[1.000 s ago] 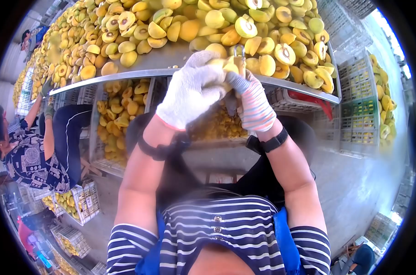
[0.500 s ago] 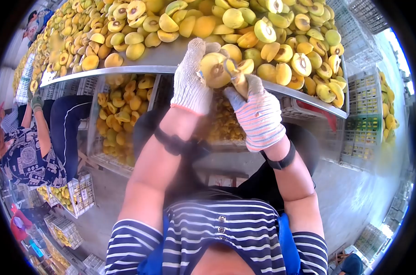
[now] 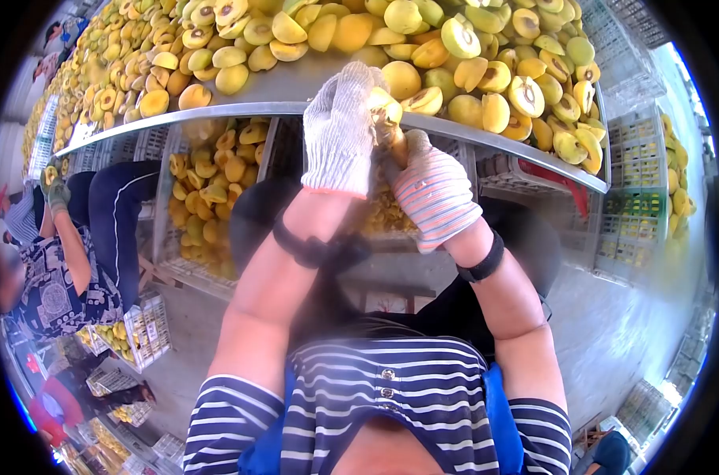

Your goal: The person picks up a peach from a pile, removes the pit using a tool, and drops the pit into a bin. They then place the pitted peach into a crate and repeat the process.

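My left hand (image 3: pixel 336 131), in a white knitted glove, is closed around a yellow peach half (image 3: pixel 382 101) at the table's front edge. Most of that fruit is hidden behind the glove. In my right hand (image 3: pixel 440 194), gloved in a striped knit, is a pitting knife (image 3: pixel 393 144) with a yellowish handle. Its working end meets the peach half and is covered by fruit and fingers. Just beyond both hands lie loose peach halves (image 3: pixel 401 79) on the metal table, several with brown stones or stone hollows showing.
A raised metal rim (image 3: pixel 217 112) runs along the table's front. Beneath it stand a crate of peach halves (image 3: pixel 209 206) and a container of yellow scraps (image 3: pixel 387 210). Stacked crates (image 3: pixel 633 214) stand at the right. A co-worker (image 3: pixel 66 269) sits at the left, holding fruit.
My left hand has turned, so the cut face of the peach half no longer shows. The pitting knife's loop, visible before, is now hidden against the fruit. The co-worker has shifted slightly.
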Tool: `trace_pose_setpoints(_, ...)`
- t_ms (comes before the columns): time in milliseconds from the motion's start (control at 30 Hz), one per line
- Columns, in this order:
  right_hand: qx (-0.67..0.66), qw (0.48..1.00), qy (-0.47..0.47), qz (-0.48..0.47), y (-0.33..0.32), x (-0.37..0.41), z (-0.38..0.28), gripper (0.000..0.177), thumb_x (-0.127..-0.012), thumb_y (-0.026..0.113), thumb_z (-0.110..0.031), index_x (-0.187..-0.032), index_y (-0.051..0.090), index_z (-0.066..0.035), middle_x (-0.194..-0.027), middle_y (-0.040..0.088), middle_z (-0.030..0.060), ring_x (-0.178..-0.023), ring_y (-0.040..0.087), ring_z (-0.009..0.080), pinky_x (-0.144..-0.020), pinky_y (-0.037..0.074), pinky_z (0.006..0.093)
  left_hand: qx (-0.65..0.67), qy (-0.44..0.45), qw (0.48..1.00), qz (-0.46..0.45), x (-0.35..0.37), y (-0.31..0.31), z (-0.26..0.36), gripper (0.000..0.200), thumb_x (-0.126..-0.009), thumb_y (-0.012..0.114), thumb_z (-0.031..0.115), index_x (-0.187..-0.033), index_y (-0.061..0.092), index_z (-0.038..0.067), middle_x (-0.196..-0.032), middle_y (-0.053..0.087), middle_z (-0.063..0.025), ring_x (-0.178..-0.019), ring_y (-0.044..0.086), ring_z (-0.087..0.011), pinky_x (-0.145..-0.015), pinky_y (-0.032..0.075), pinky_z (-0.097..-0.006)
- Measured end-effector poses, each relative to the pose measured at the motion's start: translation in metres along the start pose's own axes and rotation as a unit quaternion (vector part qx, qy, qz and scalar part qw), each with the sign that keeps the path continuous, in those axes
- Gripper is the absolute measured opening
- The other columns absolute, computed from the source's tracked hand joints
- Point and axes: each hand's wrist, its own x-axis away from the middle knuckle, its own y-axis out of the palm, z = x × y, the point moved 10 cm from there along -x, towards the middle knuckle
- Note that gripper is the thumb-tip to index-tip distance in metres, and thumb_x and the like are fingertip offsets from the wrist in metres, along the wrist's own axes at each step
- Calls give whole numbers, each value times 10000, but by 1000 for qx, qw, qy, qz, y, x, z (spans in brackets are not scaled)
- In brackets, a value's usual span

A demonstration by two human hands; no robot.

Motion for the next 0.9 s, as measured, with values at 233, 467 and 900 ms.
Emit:
trace_pose_setpoints(233, -367, 914, 123, -123, 2, 8, -2, 311, -847, 706, -189, -1037, 596, 30, -817, 638, 106, -723, 604, 178, -682, 504, 327, -73, 32, 978, -191, -8, 20, 14, 282, -932, 661, 214, -1086, 669, -22, -968, 701, -122, -776, 678, -165, -709, 562, -268)
trace_pose_setpoints(467, -581, 787, 131, -162, 1, 20, -16, 256, -880, 701, -170, -1068, 642, -6, -766, 593, -28, -657, 512, 48, -567, 438, 241, -13, -58, 986, -158, 4, 25, -7, 318, -907, 676, 257, -1086, 646, -5, -885, 682, -182, -709, 674, -267, -639, 578, -351)
trace_pose_setpoints(900, -193, 961, -110, -163, -30, 46, 7, 360, -806, 726, -252, -1035, 609, 0, -766, 652, 196, -698, 643, 339, -671, 500, 420, -354, 86, 931, 5, 14, -81, 114, 494, -923, 655, 375, -1185, 603, -39, -1020, 682, -177, -847, 693, -260, -785, 577, -361)
